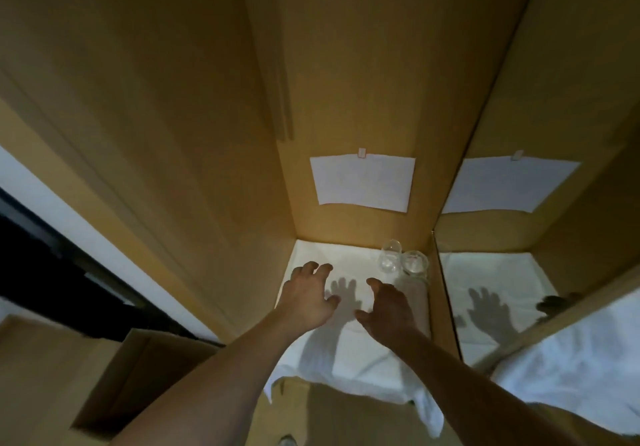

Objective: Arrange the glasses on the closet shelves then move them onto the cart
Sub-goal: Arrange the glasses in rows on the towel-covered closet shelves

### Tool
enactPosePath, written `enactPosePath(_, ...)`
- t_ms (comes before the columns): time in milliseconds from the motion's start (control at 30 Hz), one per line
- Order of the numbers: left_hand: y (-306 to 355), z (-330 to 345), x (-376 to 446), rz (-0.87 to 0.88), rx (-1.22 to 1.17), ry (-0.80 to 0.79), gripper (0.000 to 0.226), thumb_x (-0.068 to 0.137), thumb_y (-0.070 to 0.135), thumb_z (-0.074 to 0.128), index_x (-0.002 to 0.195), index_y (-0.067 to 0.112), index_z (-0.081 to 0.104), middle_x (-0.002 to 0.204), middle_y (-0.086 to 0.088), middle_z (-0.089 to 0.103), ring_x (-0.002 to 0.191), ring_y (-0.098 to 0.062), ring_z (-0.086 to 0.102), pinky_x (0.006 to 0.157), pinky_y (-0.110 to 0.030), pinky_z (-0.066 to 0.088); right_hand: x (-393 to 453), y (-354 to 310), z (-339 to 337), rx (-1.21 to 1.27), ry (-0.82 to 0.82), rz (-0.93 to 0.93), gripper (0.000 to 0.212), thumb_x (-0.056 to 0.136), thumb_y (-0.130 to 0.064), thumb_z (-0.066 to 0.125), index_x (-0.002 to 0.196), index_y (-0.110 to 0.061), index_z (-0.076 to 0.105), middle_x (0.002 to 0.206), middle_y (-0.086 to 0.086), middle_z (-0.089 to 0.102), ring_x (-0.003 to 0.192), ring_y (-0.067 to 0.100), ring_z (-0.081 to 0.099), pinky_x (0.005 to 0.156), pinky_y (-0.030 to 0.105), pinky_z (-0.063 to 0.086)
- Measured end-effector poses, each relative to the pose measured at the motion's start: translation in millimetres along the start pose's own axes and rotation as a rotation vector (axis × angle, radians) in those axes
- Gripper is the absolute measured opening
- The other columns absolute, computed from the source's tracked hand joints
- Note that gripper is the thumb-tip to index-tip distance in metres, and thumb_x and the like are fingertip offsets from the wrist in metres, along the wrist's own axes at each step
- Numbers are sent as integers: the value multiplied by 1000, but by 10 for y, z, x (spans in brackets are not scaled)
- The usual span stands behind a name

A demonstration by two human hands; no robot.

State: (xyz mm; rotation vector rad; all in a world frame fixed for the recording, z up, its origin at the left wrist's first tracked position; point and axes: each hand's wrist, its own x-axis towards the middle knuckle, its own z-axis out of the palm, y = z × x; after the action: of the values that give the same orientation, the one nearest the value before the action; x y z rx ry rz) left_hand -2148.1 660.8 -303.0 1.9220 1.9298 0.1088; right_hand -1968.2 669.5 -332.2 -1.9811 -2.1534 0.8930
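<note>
Two clear glasses stand together at the back right corner of a closet shelf covered with a white cloth (353, 352): one glass (389, 255) further back, the other glass (414, 262) to its right against the side wall. My left hand (308, 293) hovers over the cloth at the shelf's left, fingers spread and loosely bent, holding nothing. My right hand (389, 303) reaches forward just short of the glasses, fingers relaxed and empty. Both hands cast shadows on the cloth.
The closet walls are tan wood. A white paper sheet (362, 182) is taped to the back wall. A mirrored right panel (502, 272) reflects the paper, cloth and hands. An open cardboard box (145, 376) sits at lower left. The cloth hangs over the shelf's front edge.
</note>
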Motion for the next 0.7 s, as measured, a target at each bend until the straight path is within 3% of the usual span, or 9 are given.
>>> enactPosePath(233, -414, -178, 408, 129, -18, -15, 67, 94, 44, 60, 153, 23, 36, 154, -5, 39, 139, -28, 37, 109, -35, 40, 238, -282, 174, 24, 104, 116, 76, 93, -48, 61, 155, -19, 28, 148, 4, 47, 136, 22, 44, 113, 30, 29)
enactPosePath(333, -548, -148, 538, 155, -12, -79, 68, 97, 46, 57, 156, 24, 31, 159, -3, 31, 146, -26, 28, 116, -35, 32, 246, -340, 266, 64, 104, 205, 79, 92, -48, 64, 156, -22, 27, 149, 5, 45, 137, 25, 41, 114, 33, 32)
enactPosePath(600, -497, 79, 1016, 220, -109, -162, 68, 96, 43, 62, 155, 24, 33, 157, -5, 35, 144, -27, 31, 114, -40, 34, 383, -175, 275, 114, 124, 403, 77, 90, -46, 65, 155, -21, 31, 147, 5, 49, 134, 26, 46, 111, 35, 37)
enactPosePath(700, -409, 182, 1259, 221, -141, -185, 69, 94, 43, 64, 154, 24, 36, 155, -5, 39, 142, -28, 35, 114, -41, 36, 551, 13, 277, 119, 141, 460, 75, 85, -48, 68, 149, -20, 39, 137, 6, 58, 125, 26, 55, 104, 34, 43)
